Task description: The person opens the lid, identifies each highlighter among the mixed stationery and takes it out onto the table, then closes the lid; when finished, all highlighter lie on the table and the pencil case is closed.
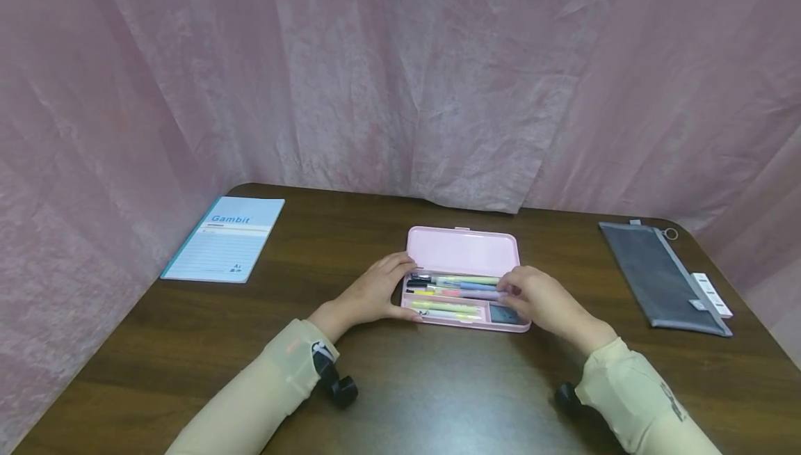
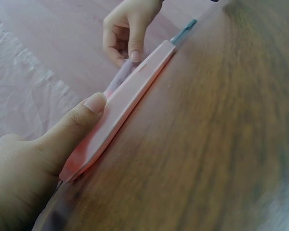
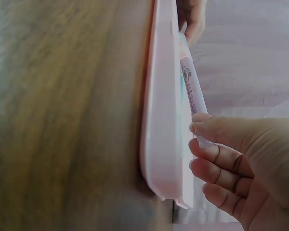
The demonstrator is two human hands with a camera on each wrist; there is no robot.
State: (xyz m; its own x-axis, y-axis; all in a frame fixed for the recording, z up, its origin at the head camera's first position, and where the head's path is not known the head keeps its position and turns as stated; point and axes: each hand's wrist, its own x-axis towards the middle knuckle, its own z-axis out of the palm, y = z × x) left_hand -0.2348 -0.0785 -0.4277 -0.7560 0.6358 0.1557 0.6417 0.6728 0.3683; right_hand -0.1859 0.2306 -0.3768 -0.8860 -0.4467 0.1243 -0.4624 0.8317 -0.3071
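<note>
A pink pencil case [image 1: 463,250] lies with its lid raised on the table, several pens in its long compartment. My left hand [image 1: 375,291] grips the left end of the case, thumb [image 2: 94,103] against the front wall. Between thumb and forefinger, my right hand [image 1: 544,302] pinches one end of a lilac pen [image 3: 195,86]. The pen lies tilted just above the case's rim in the right wrist view. A front compartment holds yellow-green sticks [image 1: 444,307], and a dark blue piece [image 1: 503,314] sits in the small compartment at right.
A light blue notebook [image 1: 225,239] lies at the table's left. On the right lies a grey zip pouch [image 1: 663,277], with a white box [image 1: 712,295] partly under its edge. Pink curtains [image 1: 400,79] hang behind the brown table [image 1: 400,385].
</note>
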